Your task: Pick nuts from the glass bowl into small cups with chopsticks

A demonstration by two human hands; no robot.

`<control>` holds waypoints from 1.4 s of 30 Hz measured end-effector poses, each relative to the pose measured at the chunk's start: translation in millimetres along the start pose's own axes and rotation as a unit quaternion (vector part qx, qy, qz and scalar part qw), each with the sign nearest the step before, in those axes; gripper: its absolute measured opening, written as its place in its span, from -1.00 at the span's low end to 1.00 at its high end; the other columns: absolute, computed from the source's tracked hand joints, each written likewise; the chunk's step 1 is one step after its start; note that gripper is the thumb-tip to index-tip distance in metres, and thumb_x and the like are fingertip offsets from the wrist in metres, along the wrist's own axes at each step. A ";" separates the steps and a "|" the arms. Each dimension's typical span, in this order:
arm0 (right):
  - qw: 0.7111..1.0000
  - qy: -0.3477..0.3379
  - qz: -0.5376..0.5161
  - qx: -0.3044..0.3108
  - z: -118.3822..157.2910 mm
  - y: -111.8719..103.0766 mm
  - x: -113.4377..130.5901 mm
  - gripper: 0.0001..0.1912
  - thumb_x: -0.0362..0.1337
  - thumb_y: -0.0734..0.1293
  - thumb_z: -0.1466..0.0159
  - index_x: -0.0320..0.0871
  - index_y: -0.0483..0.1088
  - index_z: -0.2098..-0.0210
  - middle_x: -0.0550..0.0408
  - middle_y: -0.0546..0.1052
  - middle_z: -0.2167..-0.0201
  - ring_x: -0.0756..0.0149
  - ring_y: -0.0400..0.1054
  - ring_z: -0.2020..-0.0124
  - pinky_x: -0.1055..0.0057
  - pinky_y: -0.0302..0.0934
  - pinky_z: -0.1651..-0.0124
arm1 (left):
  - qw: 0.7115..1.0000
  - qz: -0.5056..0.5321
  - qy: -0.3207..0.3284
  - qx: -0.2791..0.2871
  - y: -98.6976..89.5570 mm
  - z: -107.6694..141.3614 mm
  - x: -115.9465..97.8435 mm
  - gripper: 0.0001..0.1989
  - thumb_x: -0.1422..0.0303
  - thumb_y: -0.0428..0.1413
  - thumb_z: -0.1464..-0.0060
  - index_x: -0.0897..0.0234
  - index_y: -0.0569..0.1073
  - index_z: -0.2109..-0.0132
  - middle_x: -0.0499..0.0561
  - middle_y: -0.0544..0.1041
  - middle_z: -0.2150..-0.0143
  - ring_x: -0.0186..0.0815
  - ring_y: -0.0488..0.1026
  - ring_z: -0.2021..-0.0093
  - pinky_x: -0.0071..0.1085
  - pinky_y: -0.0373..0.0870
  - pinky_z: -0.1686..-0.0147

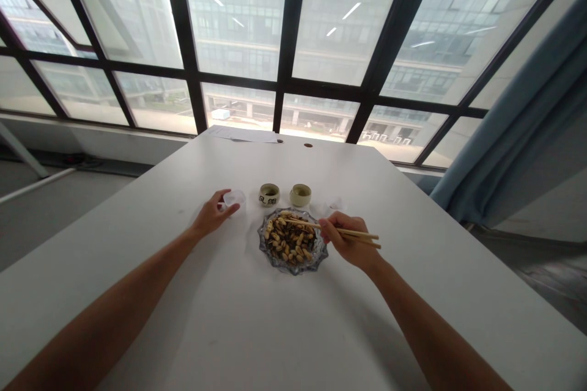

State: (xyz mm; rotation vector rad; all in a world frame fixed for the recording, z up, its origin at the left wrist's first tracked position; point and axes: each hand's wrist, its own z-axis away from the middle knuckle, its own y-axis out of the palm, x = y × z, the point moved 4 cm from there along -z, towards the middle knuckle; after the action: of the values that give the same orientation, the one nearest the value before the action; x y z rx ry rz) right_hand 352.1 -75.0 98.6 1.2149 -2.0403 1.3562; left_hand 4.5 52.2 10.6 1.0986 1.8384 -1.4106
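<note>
A scalloped glass bowl (pixel 293 269) sits on the white table, full of peanuts in their shells (pixel 300 252) mixed with small dark bits. From its right side my right hand (pixel 346 235) grips a pair of wooden chopsticks (pixel 362 235), whose tips reach among the peanuts at the bowl's far side. Whether the tips pinch a peanut is too small to tell. To the left of the bowl, my left hand (pixel 215 214) is closed around a small clear plastic cup (pixel 235 198), thumb in front. Two small greenish cups, one with dark characters (pixel 269 195) and one plain (pixel 300 195), stand just behind the bowl.
A crumpled clear piece (pixel 336 203) lies behind my right hand. Papers (pixel 243 134) and a small brown round spot (pixel 308 145) are at the far end of the white table (pixel 215 317). Beyond stand dark-framed windows, with a blue curtain (pixel 504 116) at right.
</note>
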 end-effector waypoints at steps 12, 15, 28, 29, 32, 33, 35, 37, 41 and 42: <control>0.993 0.045 -0.055 0.098 1.8 -5.9 15.9 -0.45 0.13 0.22 -0.34 -0.13 0.33 0.60 0.08 0.47 0.70 0.37 0.35 0.70 0.48 0.20 0.64 | 1.000 0.003 0.003 0.001 0.4 0.5 -1.7 -0.16 -0.18 0.15 0.09 0.33 0.32 -0.18 0.13 0.55 0.17 -0.23 0.53 0.33 -0.31 0.48 0.31; 0.998 0.042 -0.044 0.030 -0.6 -9.5 9.3 -0.45 0.13 0.19 -0.35 -0.13 0.36 0.56 0.07 0.49 0.67 0.36 0.37 0.68 0.46 0.25 0.60 | 1.000 0.001 0.002 0.002 0.3 0.2 -1.1 -0.15 -0.18 0.15 0.10 0.34 0.33 -0.18 0.14 0.55 0.16 -0.22 0.53 0.32 -0.31 0.48 0.31; 0.999 0.010 0.029 0.037 -0.6 -8.2 8.8 -0.49 0.06 0.20 -0.37 -0.11 0.36 0.58 0.10 0.48 0.68 0.37 0.34 0.67 0.46 0.21 0.58 | 1.000 -0.013 0.006 0.002 -0.2 0.4 -1.5 -0.17 -0.17 0.15 0.07 0.32 0.33 -0.19 0.16 0.56 0.11 -0.19 0.53 0.25 -0.29 0.48 0.26; 0.999 0.008 0.032 0.041 -0.7 -7.6 7.6 -0.50 0.05 0.21 -0.37 -0.11 0.37 0.58 0.11 0.48 0.68 0.38 0.33 0.67 0.46 0.20 0.58 | 1.000 -0.012 0.005 0.003 0.0 0.4 -1.4 -0.17 -0.17 0.14 0.07 0.32 0.33 -0.19 0.16 0.56 0.11 -0.19 0.53 0.26 -0.30 0.48 0.27; 0.997 0.002 0.043 0.057 -0.9 -3.5 3.2 -0.53 0.04 0.24 -0.36 -0.11 0.40 0.55 0.12 0.50 0.66 0.39 0.33 0.66 0.47 0.19 0.57 | 1.000 -0.009 0.007 0.000 -0.1 0.5 -2.1 -0.17 -0.18 0.14 0.08 0.32 0.33 -0.18 0.16 0.56 0.11 -0.19 0.53 0.26 -0.30 0.49 0.28; 0.997 0.001 0.045 0.062 -0.8 -2.1 1.8 -0.54 0.03 0.24 -0.35 -0.11 0.40 0.54 0.12 0.50 0.65 0.39 0.33 0.65 0.47 0.20 0.56 | 1.000 -0.010 0.008 -0.002 -0.3 0.5 -2.6 -0.18 -0.18 0.14 0.08 0.32 0.34 -0.17 0.16 0.56 0.11 -0.19 0.53 0.26 -0.29 0.49 0.28; 0.996 0.002 0.044 0.072 -0.6 -0.5 0.3 -0.56 0.03 0.24 -0.36 -0.11 0.41 0.51 0.13 0.51 0.64 0.39 0.34 0.65 0.47 0.21 0.55 | 1.000 -0.010 0.010 -0.003 -0.6 0.7 -3.3 -0.18 -0.17 0.15 0.09 0.32 0.34 -0.17 0.15 0.56 0.13 -0.19 0.53 0.27 -0.30 0.49 0.28; 0.996 0.004 0.043 0.077 -0.4 -0.3 0.8 -0.56 0.03 0.24 -0.36 -0.11 0.42 0.50 0.14 0.51 0.65 0.38 0.35 0.65 0.47 0.22 0.55 | 1.000 -0.008 0.010 -0.001 -0.6 0.9 -3.4 -0.18 -0.17 0.15 0.08 0.32 0.34 -0.17 0.14 0.57 0.15 -0.20 0.54 0.29 -0.30 0.49 0.29; 0.996 0.000 0.037 0.078 -0.6 -3.1 5.4 -0.54 0.04 0.22 -0.37 -0.11 0.40 0.53 0.12 0.50 0.66 0.38 0.37 0.65 0.46 0.24 0.54 | 1.000 -0.004 0.008 0.002 0.0 0.8 -2.2 -0.18 -0.17 0.15 0.08 0.32 0.33 -0.18 0.15 0.57 0.14 -0.20 0.54 0.29 -0.31 0.49 0.30; 0.997 0.001 0.031 0.074 -0.9 -4.1 6.0 -0.53 0.05 0.22 -0.36 -0.11 0.40 0.54 0.12 0.50 0.66 0.37 0.37 0.65 0.46 0.25 0.54 | 1.000 -0.006 0.009 0.002 0.1 0.7 -1.9 -0.18 -0.17 0.15 0.08 0.32 0.34 -0.18 0.15 0.57 0.13 -0.20 0.54 0.28 -0.30 0.49 0.30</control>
State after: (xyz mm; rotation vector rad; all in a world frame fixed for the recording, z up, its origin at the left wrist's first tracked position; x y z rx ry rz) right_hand 352.2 -77.5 105.5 1.2189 -2.0215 1.5620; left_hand 5.5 51.0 11.9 1.1080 1.8578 -1.4155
